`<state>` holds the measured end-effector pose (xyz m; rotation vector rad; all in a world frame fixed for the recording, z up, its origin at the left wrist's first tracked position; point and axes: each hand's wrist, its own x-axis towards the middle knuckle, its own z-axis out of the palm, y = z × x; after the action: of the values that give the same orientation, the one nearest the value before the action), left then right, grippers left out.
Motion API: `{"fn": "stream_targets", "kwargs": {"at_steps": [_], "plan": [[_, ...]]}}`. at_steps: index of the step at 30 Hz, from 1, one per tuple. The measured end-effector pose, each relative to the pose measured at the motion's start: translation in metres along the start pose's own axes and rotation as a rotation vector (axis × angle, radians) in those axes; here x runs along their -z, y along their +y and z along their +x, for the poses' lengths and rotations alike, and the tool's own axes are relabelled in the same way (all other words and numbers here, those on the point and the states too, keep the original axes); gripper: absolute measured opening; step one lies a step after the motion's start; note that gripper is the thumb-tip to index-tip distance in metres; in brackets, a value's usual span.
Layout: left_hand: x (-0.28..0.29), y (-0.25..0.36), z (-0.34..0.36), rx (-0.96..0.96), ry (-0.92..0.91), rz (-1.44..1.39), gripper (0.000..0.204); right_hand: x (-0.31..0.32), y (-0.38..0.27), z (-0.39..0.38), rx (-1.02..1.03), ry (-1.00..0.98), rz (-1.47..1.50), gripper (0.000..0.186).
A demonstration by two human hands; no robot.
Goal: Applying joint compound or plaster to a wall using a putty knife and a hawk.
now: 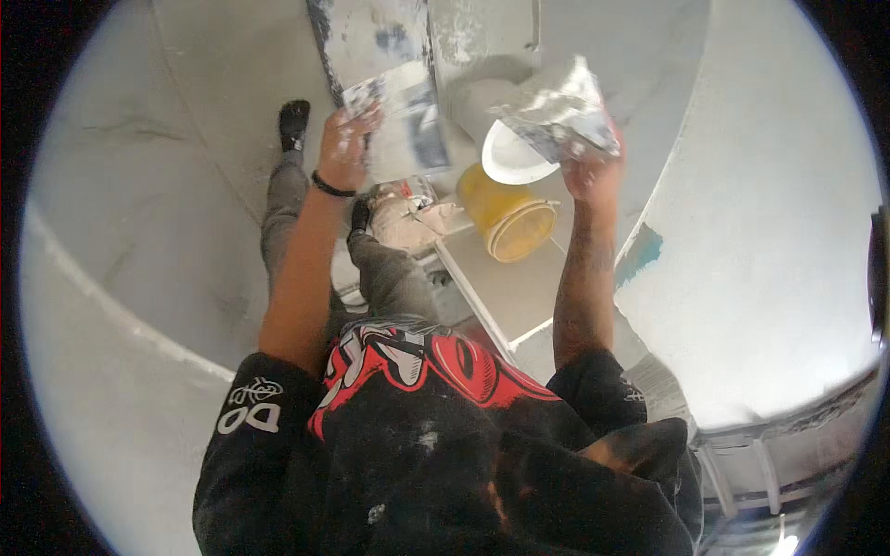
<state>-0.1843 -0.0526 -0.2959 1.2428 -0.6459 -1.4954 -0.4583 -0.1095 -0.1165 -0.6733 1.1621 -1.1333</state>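
Observation:
My left hand [348,146] is closed on the edge of a flat rectangular blade [400,107], pale and smeared with white paste; motion blurs it and its handle is hidden. Raised on the other side, my right hand [593,167] grips a metal trowel [561,107] with crumpled-looking white plaster over its face. Behind and below that trowel, a round white rim [513,156] shows, partly covered. A yellow bucket [508,211] sits beneath it, lower than both hands.
A long plaster-stained board [375,32] stretches away beyond my left hand. By my feet lies a pale crumpled bag [408,222]. Grey wall panels [120,176] curve on the left; a white panel [760,232] with a blue-green patch [642,252] beside it stands right.

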Motion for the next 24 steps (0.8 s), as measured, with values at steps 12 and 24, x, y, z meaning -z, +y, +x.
{"fn": "stream_targets", "kwargs": {"at_steps": [12,24], "plan": [[-0.104,0.175,-0.005,-0.091,0.025,-0.379,0.016,-0.06,0.005,-0.008,0.37,0.244,0.148,0.055],[-0.132,0.2,-0.032,-0.166,0.241,-0.374,0.017,-0.045,-0.018,0.023,0.322,-0.402,-0.123,0.066]]}}
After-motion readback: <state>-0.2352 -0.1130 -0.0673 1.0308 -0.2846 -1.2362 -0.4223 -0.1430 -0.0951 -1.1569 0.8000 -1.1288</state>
